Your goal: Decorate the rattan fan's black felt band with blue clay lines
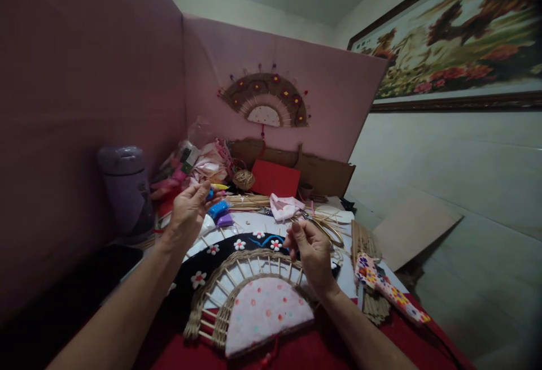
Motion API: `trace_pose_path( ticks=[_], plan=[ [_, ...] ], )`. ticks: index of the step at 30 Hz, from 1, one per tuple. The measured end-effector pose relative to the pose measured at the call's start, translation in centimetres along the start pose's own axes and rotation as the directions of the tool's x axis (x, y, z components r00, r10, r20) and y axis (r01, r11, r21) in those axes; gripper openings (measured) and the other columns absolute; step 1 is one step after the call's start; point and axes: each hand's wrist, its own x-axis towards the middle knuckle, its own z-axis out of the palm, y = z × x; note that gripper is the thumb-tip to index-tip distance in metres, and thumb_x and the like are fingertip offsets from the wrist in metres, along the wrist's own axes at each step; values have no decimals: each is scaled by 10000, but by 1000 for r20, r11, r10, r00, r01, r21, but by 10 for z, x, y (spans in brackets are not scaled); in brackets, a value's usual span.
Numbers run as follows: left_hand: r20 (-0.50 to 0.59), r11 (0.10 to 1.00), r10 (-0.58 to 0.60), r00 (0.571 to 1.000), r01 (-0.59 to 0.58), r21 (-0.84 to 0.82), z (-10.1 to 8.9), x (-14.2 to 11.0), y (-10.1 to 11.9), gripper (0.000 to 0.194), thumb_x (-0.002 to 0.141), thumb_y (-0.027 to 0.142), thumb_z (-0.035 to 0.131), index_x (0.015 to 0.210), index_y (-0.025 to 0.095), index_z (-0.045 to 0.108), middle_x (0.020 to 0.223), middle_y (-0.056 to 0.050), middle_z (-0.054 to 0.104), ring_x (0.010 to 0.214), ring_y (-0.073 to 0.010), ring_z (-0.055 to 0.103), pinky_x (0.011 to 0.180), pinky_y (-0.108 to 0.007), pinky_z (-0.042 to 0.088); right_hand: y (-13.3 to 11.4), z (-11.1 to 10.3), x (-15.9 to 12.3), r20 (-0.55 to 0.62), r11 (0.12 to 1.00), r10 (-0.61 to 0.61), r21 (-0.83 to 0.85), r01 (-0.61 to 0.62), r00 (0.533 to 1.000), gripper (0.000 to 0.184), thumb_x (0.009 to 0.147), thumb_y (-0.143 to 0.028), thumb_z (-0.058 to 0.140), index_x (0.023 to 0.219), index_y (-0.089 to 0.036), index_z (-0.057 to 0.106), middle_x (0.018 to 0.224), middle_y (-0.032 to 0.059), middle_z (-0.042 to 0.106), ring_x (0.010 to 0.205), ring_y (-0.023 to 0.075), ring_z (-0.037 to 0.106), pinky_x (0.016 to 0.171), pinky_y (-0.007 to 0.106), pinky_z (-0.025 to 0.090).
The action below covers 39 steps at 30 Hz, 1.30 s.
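A fan-shaped craft piece (249,296) lies in front of me: woven straw rim, wooden spokes, a pink dotted centre, and a black band with white flowers. My left hand (188,212) is raised over its left side, fingers pinched on a small blue and yellow object (215,189). My right hand (311,251) rests at the fan's upper right edge. Its fingers are curled in a pinch on something I cannot make out.
A purple flask (125,189) stands at the left. Blue and purple packets (221,213), pink cloth (284,207), straw sticks, scissors (322,226) and a red card (275,178) crowd the back. A finished fan (265,101) hangs on the pink partition. A patterned strip (392,288) lies at the right.
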Motion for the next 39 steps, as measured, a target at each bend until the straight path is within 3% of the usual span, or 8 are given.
trace_pose_path(
  ticks=[4, 8, 14, 21, 25, 28, 34, 39],
  plan=[
    [38, 999, 16, 999, -15, -36, -5, 2, 1, 295, 562, 218, 803, 733, 127, 581, 667, -14, 634, 566, -103, 585, 538, -217, 475, 1, -1, -1, -8, 1000, -4, -3, 4, 1000, 353, 819, -496, 570, 716, -160, 530, 522, -26, 570, 345, 38, 410, 324, 139, 313],
    [94, 998, -66, 993, 66, 3, -2, -4, 3, 314, 612, 346, 778, 698, 138, 559, 550, 36, 522, 440, -48, 443, 406, -158, 358, 1, 0, 1, -13, 1000, -15, -7, 15, 1000, 357, 819, -496, 569, 705, -160, 527, 509, -29, 564, 338, 30, 395, 318, 131, 293],
    [-94, 993, 31, 995, -20, 120, 6, -12, 5, 587, 707, 503, 662, 430, 199, 244, 326, 94, 225, 274, -15, 172, 296, -188, 97, 0, 0, 0, -13, 999, -24, -29, 24, 1000, 345, 825, -482, 566, 703, -161, 530, 505, -32, 556, 340, 32, 392, 317, 134, 288],
    [-132, 985, 141, 981, -126, 118, 8, -10, 11, 548, 731, 494, 630, 416, 199, 295, 304, 89, 253, 255, -29, 217, 281, -188, 143, 1, -1, -4, -3, 997, -43, -59, 42, 999, 336, 841, -459, 556, 689, -162, 516, 515, -31, 550, 357, 35, 394, 335, 138, 297],
    [-18, 973, 177, 984, -172, 153, 7, -2, 22, 242, 631, 348, 747, 661, 149, 613, 511, 36, 532, 410, -55, 457, 366, -156, 324, 3, -2, -4, 17, 996, -60, -70, 61, 998, 318, 850, -437, 554, 691, -163, 520, 520, -31, 542, 372, 38, 393, 349, 146, 300],
    [1, 938, 211, 977, -203, 282, 9, -3, 37, 271, 592, 300, 765, 777, 126, 670, 628, -17, 637, 449, -78, 514, 384, -169, 373, 4, -3, -5, 35, 994, -75, -76, 78, 997, 297, 859, -413, 549, 698, -166, 527, 526, -30, 537, 392, 47, 398, 368, 157, 313],
    [-47, 950, 177, 983, -158, 270, 12, -22, 58, 164, 564, 207, 750, 597, 133, 607, 528, -11, 601, 461, -108, 545, 423, -192, 425, 4, -4, -11, 69, 990, -96, -93, 102, 993, 285, 861, -386, 555, 676, -170, 529, 527, -28, 525, 406, 56, 385, 374, 172, 300],
    [-33, 953, 160, 987, -146, 264, 14, -25, 53, 326, 625, 312, 754, 499, 157, 496, 400, 77, 363, 330, -25, 277, 326, -164, 219, 6, -4, -11, 104, 980, -130, -140, 144, 986, 283, 868, -358, 551, 656, -172, 535, 524, -27, 518, 421, 62, 393, 385, 180, 300]
  ],
)
